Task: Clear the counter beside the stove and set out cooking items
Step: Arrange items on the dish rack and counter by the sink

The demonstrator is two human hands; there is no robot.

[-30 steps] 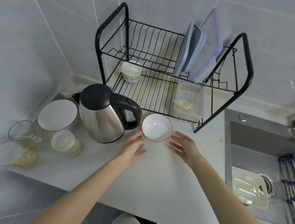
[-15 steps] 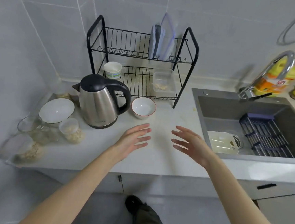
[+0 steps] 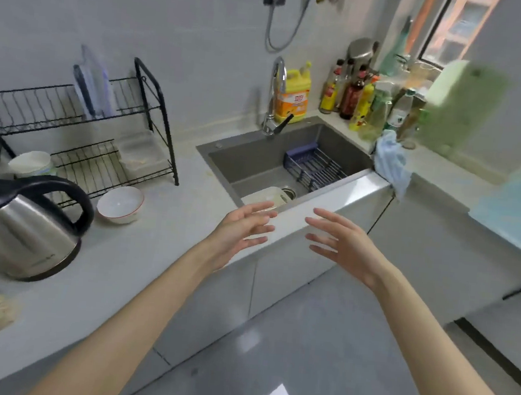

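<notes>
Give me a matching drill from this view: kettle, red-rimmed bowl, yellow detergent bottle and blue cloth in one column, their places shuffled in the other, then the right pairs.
Things
1. electric kettle
2. red-rimmed bowl
3. yellow detergent bottle
4. blue cloth

Places
A. draped over the right-hand corner of the sink
B. on the counter, at the left edge of the view
C. behind the faucet, against the wall
D. on the counter between kettle and sink, at the foot of the dish rack

Pairs: 1-B, 2-D, 3-C, 4-A
</notes>
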